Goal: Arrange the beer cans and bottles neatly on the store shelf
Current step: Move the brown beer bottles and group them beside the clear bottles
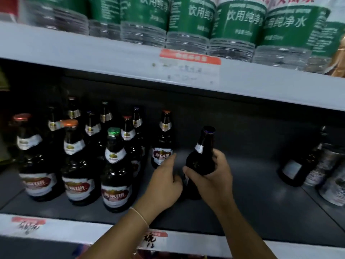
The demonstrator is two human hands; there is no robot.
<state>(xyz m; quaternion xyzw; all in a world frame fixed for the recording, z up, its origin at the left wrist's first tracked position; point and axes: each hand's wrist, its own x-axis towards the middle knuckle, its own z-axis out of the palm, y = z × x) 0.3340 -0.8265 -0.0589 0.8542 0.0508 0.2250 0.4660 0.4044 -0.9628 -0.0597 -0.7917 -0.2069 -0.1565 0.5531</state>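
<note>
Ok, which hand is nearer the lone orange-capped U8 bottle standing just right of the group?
Left. The left hand reaches with its fingertips at that lone bottle's label. The right hand is farther right, gripping a separate dark bottle by its body.

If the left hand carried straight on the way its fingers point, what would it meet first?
Most likely the lone U8 bottle standing apart from the group: the left hand's fingertips point at its label and look almost on it, though depth is hard to judge.
</note>
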